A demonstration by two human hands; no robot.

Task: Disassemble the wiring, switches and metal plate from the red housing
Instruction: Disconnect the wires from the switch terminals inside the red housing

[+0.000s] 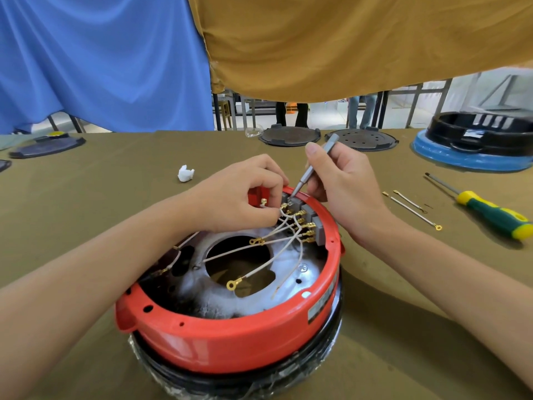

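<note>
Seen from the head camera: red housing (230, 342) upturned on the olive worktop (101, 197), right hand (343, 183) curled round a slim grey driver (313, 166) with its tip at the grey switches (305, 210) on the far rim, left hand (239, 194) pinching the white wiring (277, 226) beside them. Best to keep the tip square and seated, press straight down, hold terminals clear to avoid slipping.

A white wad (186, 173) lies mid-table. Dark lids (290, 136) line the far edge, a blue-rimmed base (473, 160) fills the far right corner, and a green-handled screwdriver (487, 210) rests near the right edge.
</note>
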